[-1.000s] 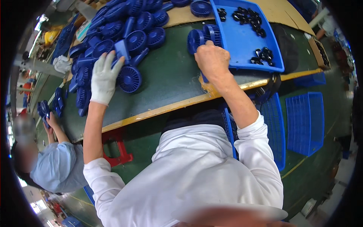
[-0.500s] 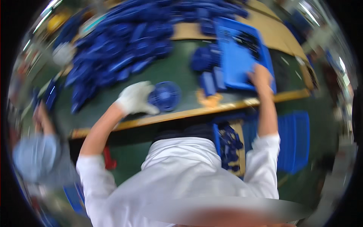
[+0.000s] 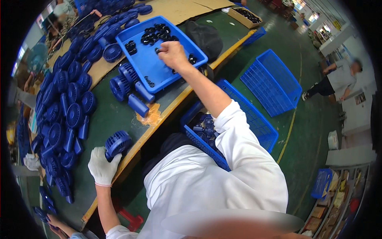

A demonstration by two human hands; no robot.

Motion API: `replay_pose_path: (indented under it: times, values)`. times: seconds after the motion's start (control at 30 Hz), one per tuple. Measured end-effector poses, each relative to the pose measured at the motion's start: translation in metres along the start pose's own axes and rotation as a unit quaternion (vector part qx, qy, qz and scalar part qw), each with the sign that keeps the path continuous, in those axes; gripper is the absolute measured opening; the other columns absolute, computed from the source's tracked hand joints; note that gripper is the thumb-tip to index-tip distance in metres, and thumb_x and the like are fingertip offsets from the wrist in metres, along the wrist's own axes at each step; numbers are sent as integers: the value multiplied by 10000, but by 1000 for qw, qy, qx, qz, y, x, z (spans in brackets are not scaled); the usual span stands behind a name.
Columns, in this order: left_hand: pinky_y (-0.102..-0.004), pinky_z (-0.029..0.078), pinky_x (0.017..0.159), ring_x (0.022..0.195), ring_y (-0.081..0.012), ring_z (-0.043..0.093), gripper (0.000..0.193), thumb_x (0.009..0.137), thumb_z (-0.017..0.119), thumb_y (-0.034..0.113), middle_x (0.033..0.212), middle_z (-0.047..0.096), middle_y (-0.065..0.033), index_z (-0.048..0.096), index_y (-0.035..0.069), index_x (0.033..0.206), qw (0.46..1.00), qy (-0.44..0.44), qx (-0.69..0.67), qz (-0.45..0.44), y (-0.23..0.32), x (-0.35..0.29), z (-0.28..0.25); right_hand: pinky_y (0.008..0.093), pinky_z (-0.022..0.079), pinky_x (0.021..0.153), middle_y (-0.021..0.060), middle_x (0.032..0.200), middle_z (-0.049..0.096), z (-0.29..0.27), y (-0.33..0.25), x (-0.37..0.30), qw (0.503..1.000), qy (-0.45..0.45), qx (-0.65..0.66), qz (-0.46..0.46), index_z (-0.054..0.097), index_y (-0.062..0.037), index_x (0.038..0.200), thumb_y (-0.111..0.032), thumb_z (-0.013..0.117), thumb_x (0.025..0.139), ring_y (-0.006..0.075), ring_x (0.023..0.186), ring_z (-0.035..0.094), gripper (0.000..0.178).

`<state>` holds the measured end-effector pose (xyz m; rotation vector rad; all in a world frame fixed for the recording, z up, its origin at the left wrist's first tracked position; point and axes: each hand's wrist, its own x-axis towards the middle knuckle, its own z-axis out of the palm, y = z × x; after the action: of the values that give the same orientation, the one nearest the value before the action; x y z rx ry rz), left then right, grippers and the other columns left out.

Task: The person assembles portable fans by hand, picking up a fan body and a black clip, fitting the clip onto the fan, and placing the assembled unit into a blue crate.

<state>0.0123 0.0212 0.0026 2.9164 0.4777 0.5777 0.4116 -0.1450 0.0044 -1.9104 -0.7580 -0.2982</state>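
My left hand, in a white glove, is closed round the handle end of a blue handheld fan. The fan's round grille head is tilted up, near the front edge of the green-topped table. My bare right hand is above a blue plastic tray, with thumb and fingers pinched on a small black part. Clusters of similar black parts lie in the tray. Close to the tray's left side, two more blue fans lie with their handles toward me.
A large heap of blue fans covers the table's left side. Beyond the tray sits a dark bag. Blue crates stand on the floor at right, one by my waist holding parts. Another person's hands are at lower left; someone walks at right.
The view has swung to the right. My left hand now grips the fan, which is tilted up rather than flat. My right hand has moved farther into the tray and pinches a black part.
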Motion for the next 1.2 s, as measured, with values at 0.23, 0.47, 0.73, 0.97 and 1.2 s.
replay_pose_path:
  times: [0.23,0.47,0.73,0.97,1.2]
  values:
    - [-420,516,698,804,-361,618,362,679,773,241,896,616,-151,605,16,906,999,-33,-2,7,-8,-10,-1,341,563,749,209,960,688,33,-52,-45,986,51,106,-116,658,48,998,-5,598,775,313,865,701,236]
    - [-424,488,622,714,-363,610,287,682,774,235,744,599,-143,586,30,751,999,3,28,-16,-1,-7,3,383,519,859,220,1131,634,26,-133,-117,951,16,213,-222,628,70,938,45,653,752,380,1032,628,190]
    - [-326,490,626,644,-170,556,433,998,511,392,742,578,-78,589,-23,902,723,211,-559,-346,-29,-16,25,277,528,641,111,954,617,33,-170,-178,933,-49,322,-156,637,23,915,55,745,702,210,778,638,241]
    - [-375,438,955,1022,-233,560,453,939,580,356,1050,585,-128,533,-39,1156,661,224,-685,-208,29,-23,22,248,554,665,120,981,567,34,-186,-206,889,-118,420,-137,628,77,1059,58,700,806,166,826,633,264]
    - [-244,467,574,654,-129,585,398,895,523,316,830,630,-62,624,-60,978,774,190,-542,-266,50,-39,15,241,590,712,68,1034,505,45,-190,-227,706,-282,642,103,646,94,983,50,675,854,113,808,616,139]
